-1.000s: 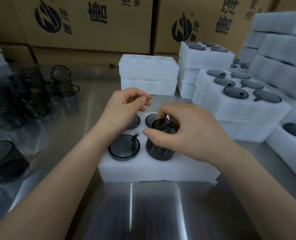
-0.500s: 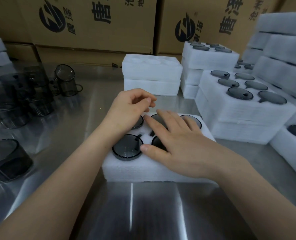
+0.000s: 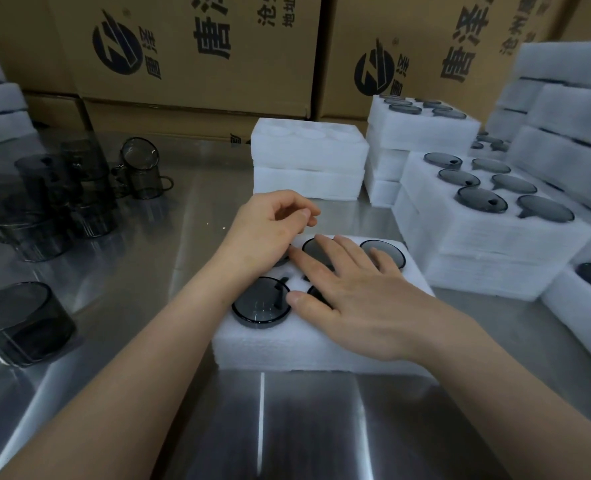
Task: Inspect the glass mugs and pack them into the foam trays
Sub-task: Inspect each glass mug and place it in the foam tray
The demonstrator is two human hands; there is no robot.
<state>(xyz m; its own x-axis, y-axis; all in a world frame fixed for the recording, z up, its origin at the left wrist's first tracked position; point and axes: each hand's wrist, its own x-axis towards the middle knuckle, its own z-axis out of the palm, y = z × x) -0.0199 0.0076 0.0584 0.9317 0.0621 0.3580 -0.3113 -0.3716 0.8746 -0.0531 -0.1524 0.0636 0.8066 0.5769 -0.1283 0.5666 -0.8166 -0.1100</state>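
brushed steel table [image 3: 304, 427] nearest the viewer, glossy, with streaked reflections; the strip in front of the tray is free.

white foam tray [image 3: 273, 348] sits square on it – soft, fibrous block with blunt edges and round pockets. near-left pocket holds a smoky glass mug [image 3: 261, 303]: a round grey face just proud of the foam, its handle dropped into a side slot.

right hand [image 3: 366, 306] lies flat over the tray, fingers straight and spread, pressing nothing closed – grasping no mug. its thumb touches the foam between the near pockets, and its fingers cover part of the near-middle mug [image 3: 316, 294] and reach onto the far-middle mug [image 3: 313, 249]. the far-right mug [image 3: 387, 252] shows past the fingertips.

left hand [image 3: 270, 226] hovers at the tray's far-left corner, fingers loosely curled, thumb near the forefinger, holding nothing.

left of the tray, bare table, then a loose mug [image 3: 20, 323] at the near-left edge, squat and translucent. further back, a cluster of loose mugs [image 3: 62, 199], one tipped mug [image 3: 141, 168] lying on its side.

right of the tray, just beside it, a packed tray [image 3: 495, 230] stacked on another, six grey discs showing. behind the working tray, a narrow gap, then two empty foam trays [image 3: 309, 161] stacked. more foam stacks [image 3: 571, 116] crowd the right edge.

printed cardboard boxes [image 3: 197, 64] wall off the back.
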